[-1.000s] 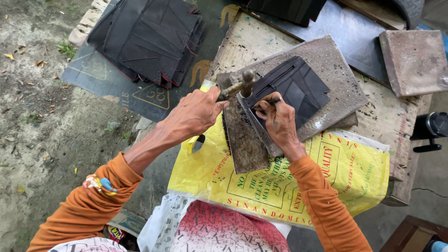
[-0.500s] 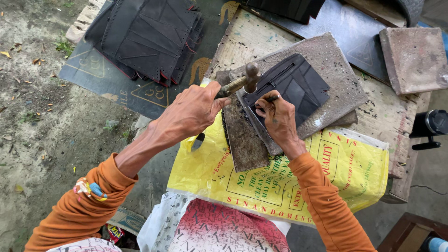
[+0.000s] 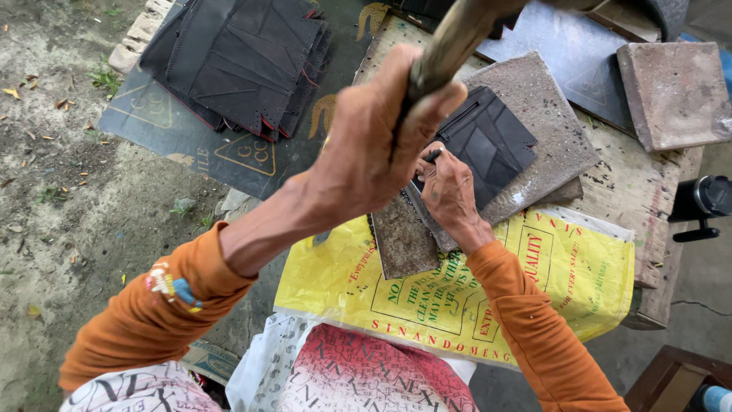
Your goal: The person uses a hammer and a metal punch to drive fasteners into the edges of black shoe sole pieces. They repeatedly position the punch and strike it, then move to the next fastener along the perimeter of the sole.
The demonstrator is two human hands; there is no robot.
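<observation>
My left hand [image 3: 377, 141] is raised high toward the camera, closed around a wooden hammer handle [image 3: 450, 42]; the hammer head is out of view. My right hand [image 3: 448, 191] rests on a black stitched leather piece [image 3: 492, 141] and pinches a thin dark punch tool [image 3: 433, 156] upright against it. The black piece lies on a grey stone slab [image 3: 545, 130], with a rusty metal plate [image 3: 400, 240] just under my right wrist.
A stack of black leather pieces [image 3: 244, 61] lies at the upper left on a dark mat. A yellow printed sack [image 3: 488, 282] covers the near workbench. A square stone tile [image 3: 671, 91] sits at the upper right, a black device [image 3: 701, 202] beside the bench edge. Dirt ground lies left.
My left hand has swung the hammer up from near the black piece to high in front of the camera. My right hand stays on the piece with the punch.
</observation>
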